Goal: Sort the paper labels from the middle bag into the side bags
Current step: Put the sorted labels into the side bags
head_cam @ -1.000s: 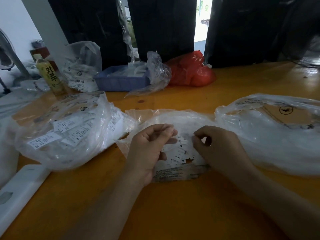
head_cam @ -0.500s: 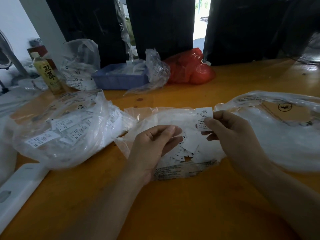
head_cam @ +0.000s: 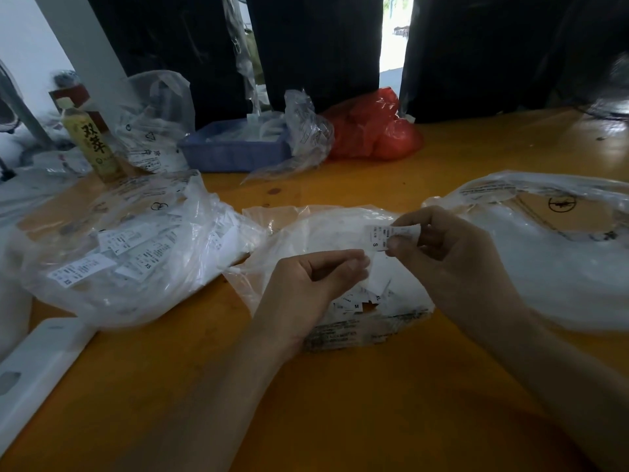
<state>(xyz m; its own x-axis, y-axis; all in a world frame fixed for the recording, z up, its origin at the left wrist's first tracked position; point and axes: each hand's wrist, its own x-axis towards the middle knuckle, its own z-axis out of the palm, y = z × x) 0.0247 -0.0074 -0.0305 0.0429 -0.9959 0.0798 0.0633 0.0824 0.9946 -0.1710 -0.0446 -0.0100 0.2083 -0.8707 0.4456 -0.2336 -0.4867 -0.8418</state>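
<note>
Reading the size letter before committing keeps the sort correct: the label, marked S, is pinched between thumb and fingertips of the right hand just above the middle bag, printed face toward the camera, and should go fully inside the matching side bag. Beside the middle bag's near edge, the left hand hovers with fingers loosely curled, holding nothing. Loose labels lie in the middle bag; the left bag and right bag flank it.
</note>
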